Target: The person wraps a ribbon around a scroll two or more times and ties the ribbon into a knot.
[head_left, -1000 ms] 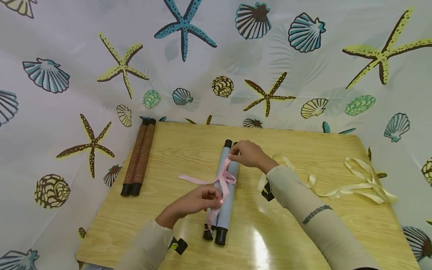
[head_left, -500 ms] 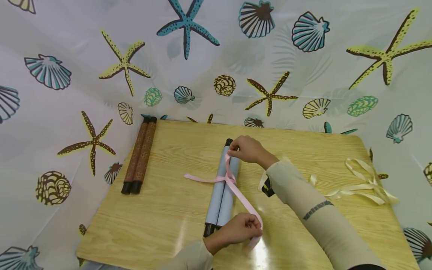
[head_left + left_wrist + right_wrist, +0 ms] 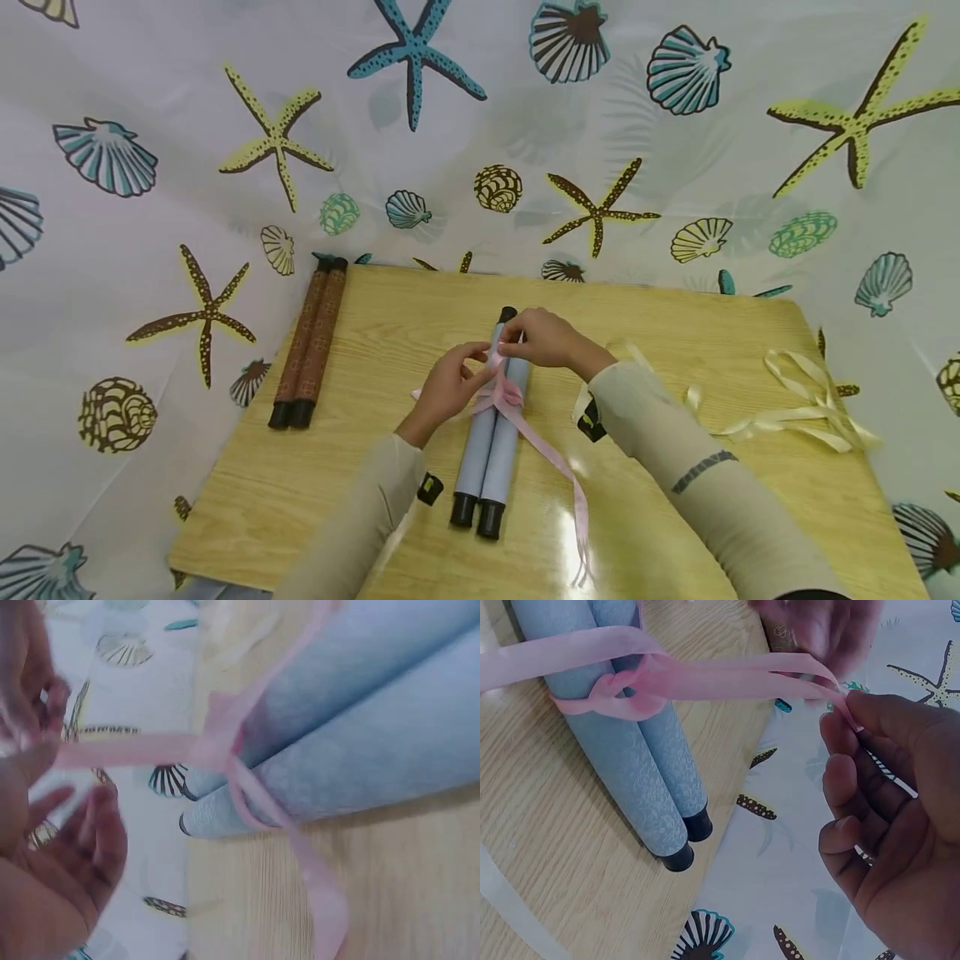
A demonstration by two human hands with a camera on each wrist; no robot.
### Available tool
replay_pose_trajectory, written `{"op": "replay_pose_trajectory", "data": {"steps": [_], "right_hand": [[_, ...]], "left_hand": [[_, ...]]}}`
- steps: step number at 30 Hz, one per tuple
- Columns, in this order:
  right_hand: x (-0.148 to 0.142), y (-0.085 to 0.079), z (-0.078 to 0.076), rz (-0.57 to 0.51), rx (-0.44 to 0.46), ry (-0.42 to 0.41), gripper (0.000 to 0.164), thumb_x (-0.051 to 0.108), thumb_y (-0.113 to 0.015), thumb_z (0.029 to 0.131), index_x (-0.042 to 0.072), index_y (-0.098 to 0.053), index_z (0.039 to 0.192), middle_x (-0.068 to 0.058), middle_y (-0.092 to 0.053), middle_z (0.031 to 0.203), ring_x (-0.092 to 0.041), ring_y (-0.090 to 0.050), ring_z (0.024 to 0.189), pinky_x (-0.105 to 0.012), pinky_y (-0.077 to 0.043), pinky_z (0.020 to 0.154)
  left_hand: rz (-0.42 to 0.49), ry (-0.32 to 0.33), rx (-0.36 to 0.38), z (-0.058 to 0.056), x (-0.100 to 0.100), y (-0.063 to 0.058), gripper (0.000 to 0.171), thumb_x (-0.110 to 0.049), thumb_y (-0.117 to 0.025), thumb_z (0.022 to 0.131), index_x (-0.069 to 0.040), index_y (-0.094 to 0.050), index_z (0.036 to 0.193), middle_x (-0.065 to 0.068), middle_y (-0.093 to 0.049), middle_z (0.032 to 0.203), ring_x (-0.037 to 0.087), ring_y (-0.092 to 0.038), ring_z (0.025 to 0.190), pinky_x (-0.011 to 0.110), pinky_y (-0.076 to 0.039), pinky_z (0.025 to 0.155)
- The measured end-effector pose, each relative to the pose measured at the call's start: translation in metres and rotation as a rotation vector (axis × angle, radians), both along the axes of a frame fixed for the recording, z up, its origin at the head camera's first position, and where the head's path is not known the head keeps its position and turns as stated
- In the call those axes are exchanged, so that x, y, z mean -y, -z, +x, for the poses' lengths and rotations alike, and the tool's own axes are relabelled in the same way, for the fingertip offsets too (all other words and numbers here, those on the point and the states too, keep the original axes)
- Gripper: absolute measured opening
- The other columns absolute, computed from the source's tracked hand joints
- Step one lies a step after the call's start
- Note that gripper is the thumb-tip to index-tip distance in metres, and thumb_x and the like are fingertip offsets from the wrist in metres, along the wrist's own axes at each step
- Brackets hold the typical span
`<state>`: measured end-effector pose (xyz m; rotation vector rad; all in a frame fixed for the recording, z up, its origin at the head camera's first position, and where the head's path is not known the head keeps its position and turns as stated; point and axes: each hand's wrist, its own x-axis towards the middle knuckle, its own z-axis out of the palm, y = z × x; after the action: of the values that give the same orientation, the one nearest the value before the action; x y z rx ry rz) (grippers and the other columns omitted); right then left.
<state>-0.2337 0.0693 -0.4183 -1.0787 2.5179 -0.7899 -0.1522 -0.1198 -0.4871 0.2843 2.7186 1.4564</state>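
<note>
Ribbon of flat, satiny pink fabric [image 3: 510, 393] crossed two slim pale-blue patterned rolls with black end caps [image 3: 504, 454], lying side by side near the middle of the light wood-grain surface [image 3: 390, 333]; it gathered at a loose-looking knot on top. The right hand [image 3: 551, 337] pinched a doubled length between thumb and forefinger, its other fingers loosely bent. The left hand [image 3: 448, 383] sat just beside it, fingers curved and parted from the thumb, with no clear hold on anything. The likeliest fault was the smooth band slipping from the right hand's pinch, which would have let the loop fall open and the knot slacken. A hard, lopsided pull could have skewed the rolls, and the long loose tail might have snagged under the beige right sleeve [image 3: 720, 504].
</note>
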Motion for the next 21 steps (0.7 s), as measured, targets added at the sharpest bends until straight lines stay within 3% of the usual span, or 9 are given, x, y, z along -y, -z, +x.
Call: {"op": "replay_pose_trajectory", "data": {"steps": [3, 6, 10, 14, 18, 21], "right_hand": [[0.0, 0.001, 0.0, -0.017, 0.027, -0.013, 0.016, 0.02, -0.065, 0.098, 0.011, -0.077, 0.093, -0.005, -0.075, 0.089, -0.016, -0.06, 0.068, -0.026, -0.047, 0.064], [-0.001, 0.004, 0.0, -0.047, 0.033, -0.005, 0.014, 0.022, -0.066, 0.097, 0.012, -0.077, 0.095, -0.004, -0.075, 0.091, -0.017, -0.062, 0.074, -0.027, -0.05, 0.068], [-0.007, 0.019, 0.001, -0.136, 0.129, 0.075, 0.019, 0.015, -0.06, 0.098, 0.007, -0.072, 0.11, -0.011, -0.071, 0.102, -0.02, -0.06, 0.079, -0.029, -0.05, 0.071], [-0.014, 0.052, 0.008, -0.083, 0.163, 0.148, 0.032, 0.012, -0.056, 0.094, -0.004, -0.066, 0.12, -0.019, -0.069, 0.108, -0.024, -0.061, 0.085, -0.035, -0.052, 0.076], [-0.011, 0.081, 0.017, 0.013, 0.132, 0.157, 0.025, 0.016, -0.063, 0.094, -0.004, -0.07, 0.109, -0.014, -0.071, 0.097, -0.018, -0.062, 0.082, -0.033, -0.053, 0.076], [-0.009, 0.089, 0.02, -0.033, 0.148, 0.152, 0.015, 0.014, -0.065, 0.095, 0.0, -0.071, 0.094, -0.01, -0.071, 0.087, -0.011, -0.056, 0.072, -0.026, -0.047, 0.065]], "left_hand": [[0.109, 0.139, 0.09, -0.025, 0.01, 0.0, 0.034, -0.024, -0.061, 0.101, -0.006, -0.064, 0.13, 0.016, -0.068, 0.118, 0.031, -0.062, 0.08, 0.027, -0.048, 0.058], [0.189, 0.185, 0.137, -0.036, 0.013, 0.003, 0.027, -0.021, -0.06, 0.101, -0.001, -0.071, 0.116, 0.017, -0.071, 0.106, 0.038, -0.063, 0.082, 0.027, -0.048, 0.057], [0.29, 0.12, 0.153, -0.035, 0.014, 0.01, 0.023, -0.017, -0.061, 0.1, 0.0, -0.073, 0.108, 0.018, -0.071, 0.097, 0.032, -0.061, 0.08, 0.025, -0.049, 0.056], [0.352, 0.053, 0.191, -0.033, 0.015, 0.018, 0.023, -0.016, -0.062, 0.1, 0.001, -0.073, 0.109, 0.017, -0.073, 0.101, 0.016, -0.061, 0.077, 0.023, -0.049, 0.056], [0.385, 0.004, 0.233, -0.032, 0.016, 0.026, 0.023, -0.018, -0.063, 0.099, 0.0, -0.073, 0.11, 0.005, -0.075, 0.097, 0.007, -0.061, 0.074, 0.023, -0.049, 0.056], [0.39, -0.006, 0.236, -0.032, 0.018, 0.029, 0.023, -0.019, -0.064, 0.099, -0.001, -0.074, 0.108, -0.001, -0.074, 0.094, 0.007, -0.061, 0.075, 0.024, -0.05, 0.056]]}}
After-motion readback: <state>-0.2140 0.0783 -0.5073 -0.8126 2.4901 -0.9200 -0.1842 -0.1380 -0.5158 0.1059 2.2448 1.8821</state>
